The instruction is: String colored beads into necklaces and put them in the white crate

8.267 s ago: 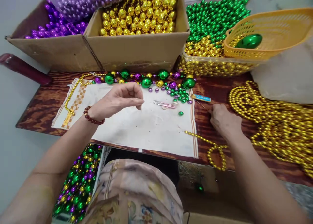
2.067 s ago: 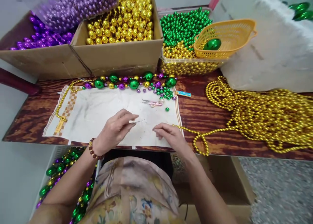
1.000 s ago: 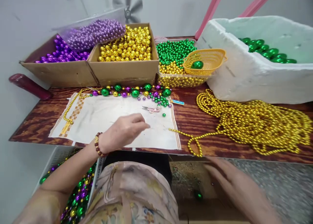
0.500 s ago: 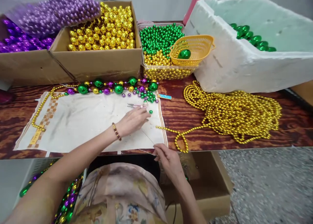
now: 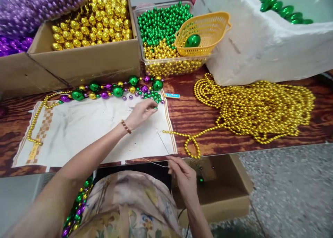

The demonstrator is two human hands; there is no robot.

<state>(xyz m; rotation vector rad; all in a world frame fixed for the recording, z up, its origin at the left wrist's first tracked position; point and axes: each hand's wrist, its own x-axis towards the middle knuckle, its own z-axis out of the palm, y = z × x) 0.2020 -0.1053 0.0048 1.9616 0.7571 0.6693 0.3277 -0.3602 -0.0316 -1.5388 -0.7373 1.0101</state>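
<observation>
My left hand reaches across the white cloth and its fingers close over the small scissors beside several loose green and purple beads. My right hand is at the table's front edge, pinching a long thin needle with pale thread trailing left. A strung row of large green, gold and purple beads lies along the cloth's far edge. A thin gold bead strand runs from the cloth to the big gold pile.
Cardboard boxes of purple beads and gold beads stand at the back. A clear tub of green and gold beads holds a yellow basket. A white foam box is at the right. An open carton sits below the table.
My left hand moved forward onto the scissors by the loose beads. My right hand came up from under the table to its front edge, holding needle and thread. The view tilted down.
</observation>
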